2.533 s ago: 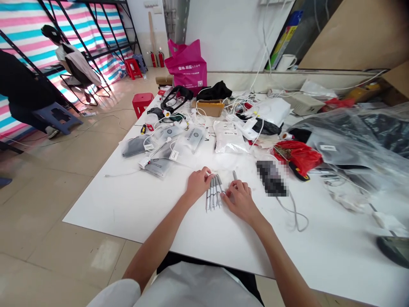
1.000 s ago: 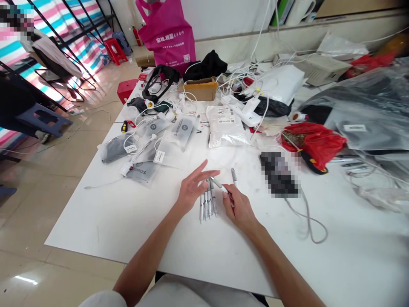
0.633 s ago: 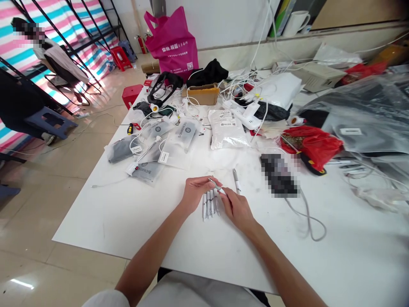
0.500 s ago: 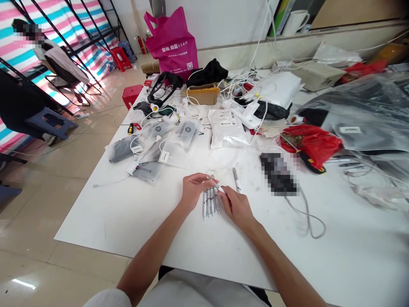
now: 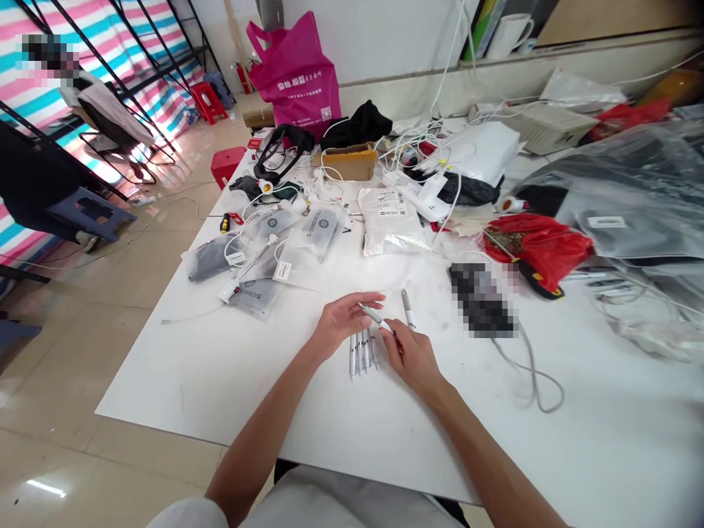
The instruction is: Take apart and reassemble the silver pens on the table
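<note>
A row of several silver pens (image 5: 361,350) lies side by side on the white table (image 5: 231,367). My right hand (image 5: 413,356) pinches one silver pen (image 5: 377,317) and holds it slanted just above the row. My left hand (image 5: 344,320) rests at the row's left, its fingers lightly bent and touching the tip of that held pen. One more silver pen (image 5: 408,309) lies alone on the table just right of my hands.
A blurred dark device (image 5: 482,298) with a grey cable (image 5: 528,374) lies to the right, beside a red bag (image 5: 536,246). Packaged items (image 5: 308,238), a white pouch (image 5: 391,231), cables and a pink bag (image 5: 297,70) crowd the far half. A person sits at the far left.
My right hand has lifted one pen out of the row and holds it slanted. My left hand opened, then came back to the held pen's tip. The view shifted closer.
</note>
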A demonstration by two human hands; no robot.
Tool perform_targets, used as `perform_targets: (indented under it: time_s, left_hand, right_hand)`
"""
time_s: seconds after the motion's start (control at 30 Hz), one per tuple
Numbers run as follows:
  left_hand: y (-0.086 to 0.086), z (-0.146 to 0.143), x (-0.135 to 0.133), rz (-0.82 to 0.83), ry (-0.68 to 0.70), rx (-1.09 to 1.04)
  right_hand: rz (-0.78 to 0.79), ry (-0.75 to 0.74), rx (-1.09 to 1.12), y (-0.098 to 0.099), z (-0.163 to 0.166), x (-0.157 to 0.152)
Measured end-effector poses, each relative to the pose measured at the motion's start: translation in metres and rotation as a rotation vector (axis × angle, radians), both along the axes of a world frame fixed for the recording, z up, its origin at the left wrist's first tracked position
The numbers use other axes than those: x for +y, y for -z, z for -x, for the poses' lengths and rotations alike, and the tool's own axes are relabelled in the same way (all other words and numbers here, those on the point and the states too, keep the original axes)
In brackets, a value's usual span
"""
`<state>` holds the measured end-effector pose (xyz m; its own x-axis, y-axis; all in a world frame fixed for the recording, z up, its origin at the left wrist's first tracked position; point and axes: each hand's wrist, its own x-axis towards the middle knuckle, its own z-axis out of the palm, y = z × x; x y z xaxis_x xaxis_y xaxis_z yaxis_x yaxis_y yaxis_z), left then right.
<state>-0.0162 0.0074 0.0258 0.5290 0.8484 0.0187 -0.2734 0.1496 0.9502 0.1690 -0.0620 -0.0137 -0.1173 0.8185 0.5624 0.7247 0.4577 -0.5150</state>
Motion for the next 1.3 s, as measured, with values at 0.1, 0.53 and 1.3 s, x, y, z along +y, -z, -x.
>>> perform_targets:
  time_s: [0.1,0.53,1.3]
  left_hand:
    - [0.001,-0.002,-0.001,0.035,-0.044,0.027]
    - [-0.004,-0.009,-0.007,0.058,-0.100,0.044]
    - [0.000,-0.002,0.007,0.221,-0.356,-0.179]
  right_hand:
    - [0.009,-0.004,0.014,-0.001,-0.001,-0.001]
    - [0.087,0.005,0.073,0.001,0.000,0.001]
    - [0.054,-0.002,0.049,0.000,-0.004,0.002]
